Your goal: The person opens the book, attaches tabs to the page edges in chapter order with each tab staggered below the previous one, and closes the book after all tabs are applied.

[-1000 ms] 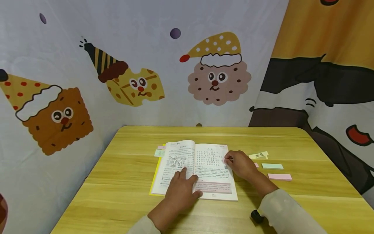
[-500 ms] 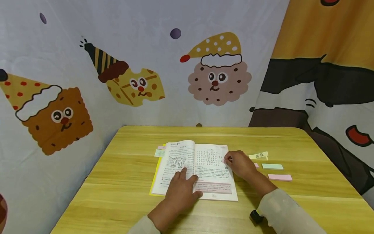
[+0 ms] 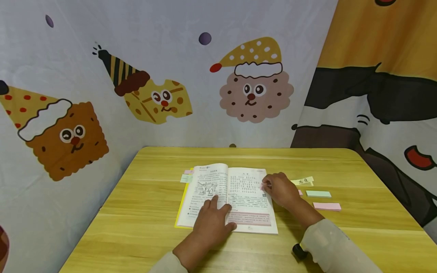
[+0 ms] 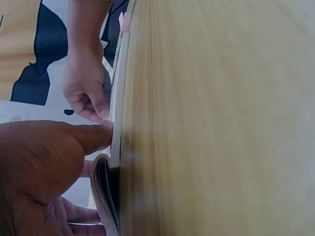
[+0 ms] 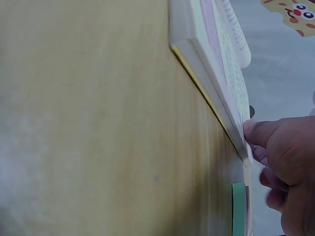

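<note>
An open book [image 3: 250,203] with printed pages and a yellow cover edge lies on the wooden table. My left hand [image 3: 211,220] rests with spread fingers across the lower part of both pages near the fold, and its thumb is on the bottom edge. At the right page's outer edge, my right hand [image 3: 281,191] pinches a small pale pink sticky note [image 3: 263,187] between thumb and curled fingers. The right wrist view shows that thumb [image 5: 253,129] against the page edge. Most of the note is hidden behind the fingers.
Right of the book lie a yellow slip [image 3: 304,181] with handwriting, a green sticky pad [image 3: 318,194] and a pink sticky pad [image 3: 327,206]. Pink [image 3: 188,172] and green tabs [image 3: 186,178] stick out at the book's left. A printed curtain [image 3: 205,76] hangs behind the table.
The right hand's knuckles have risen slightly and its fingers have shifted a little at the page edge. The left hand and the book have stayed in place.
</note>
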Demonstrator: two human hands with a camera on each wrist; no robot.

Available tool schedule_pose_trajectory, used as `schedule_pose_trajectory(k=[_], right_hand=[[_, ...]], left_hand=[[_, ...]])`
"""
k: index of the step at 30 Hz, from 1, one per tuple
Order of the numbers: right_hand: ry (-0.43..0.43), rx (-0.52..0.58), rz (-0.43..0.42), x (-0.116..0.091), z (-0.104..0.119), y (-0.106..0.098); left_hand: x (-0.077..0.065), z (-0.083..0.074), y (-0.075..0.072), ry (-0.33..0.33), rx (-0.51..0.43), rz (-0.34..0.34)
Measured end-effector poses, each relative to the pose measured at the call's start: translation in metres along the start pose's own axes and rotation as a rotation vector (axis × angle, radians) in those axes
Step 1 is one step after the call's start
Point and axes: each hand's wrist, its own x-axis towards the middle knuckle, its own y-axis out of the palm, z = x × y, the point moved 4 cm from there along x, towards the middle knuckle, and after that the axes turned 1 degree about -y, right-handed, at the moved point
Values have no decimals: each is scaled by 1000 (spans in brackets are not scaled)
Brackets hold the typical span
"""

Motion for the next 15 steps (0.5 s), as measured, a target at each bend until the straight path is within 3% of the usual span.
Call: schedule_pose_trajectory(k=[6, 15], right_hand=[[-120, -128, -95, -4, 8, -3], [-267, -308, -71, -16, 21, -3]], left_hand=[[0, 0, 0, -2, 3, 1], [1, 0, 0, 2, 17, -3]])
